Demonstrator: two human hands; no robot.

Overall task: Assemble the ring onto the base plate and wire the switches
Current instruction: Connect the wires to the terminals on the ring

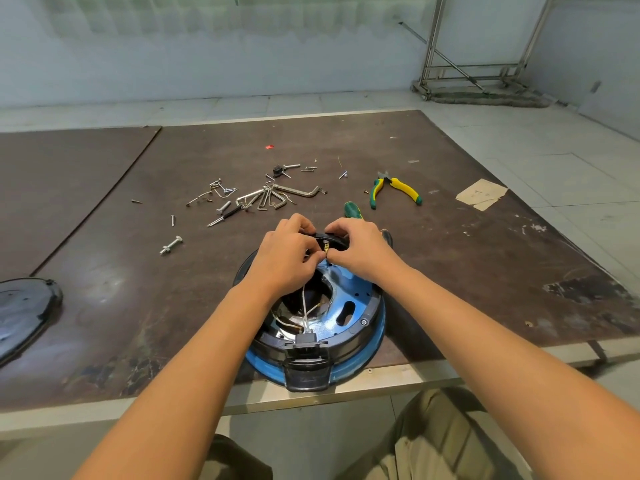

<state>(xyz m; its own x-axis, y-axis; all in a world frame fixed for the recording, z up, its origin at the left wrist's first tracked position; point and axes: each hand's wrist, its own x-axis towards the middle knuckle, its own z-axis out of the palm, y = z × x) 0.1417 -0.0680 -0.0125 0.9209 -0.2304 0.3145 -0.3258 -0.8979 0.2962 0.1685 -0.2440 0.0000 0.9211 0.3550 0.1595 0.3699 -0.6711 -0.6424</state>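
Bare forearms (194, 358), no sleeves showing; olive-khaki trousers (440, 441) below.

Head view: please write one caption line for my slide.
Left hand and right hand pinch a wire at the ring on the blue base plate; pliers and hex keys lie beyond.

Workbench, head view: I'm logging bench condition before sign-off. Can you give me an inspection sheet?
Surface: worn dark board on a metal-edged table, scuffed at right.
Job's things: blue base plate with black ring, at the near edge; black part held above its far rim.
Clutter: hex keys, loose bolts, pliers, screwdriver, paper scrap, black cover at left.
Hands: left hand and right hand both grip the black part.
Cables: white wires inside the base plate.
Surroundings: tiled floor, metal frame far right.
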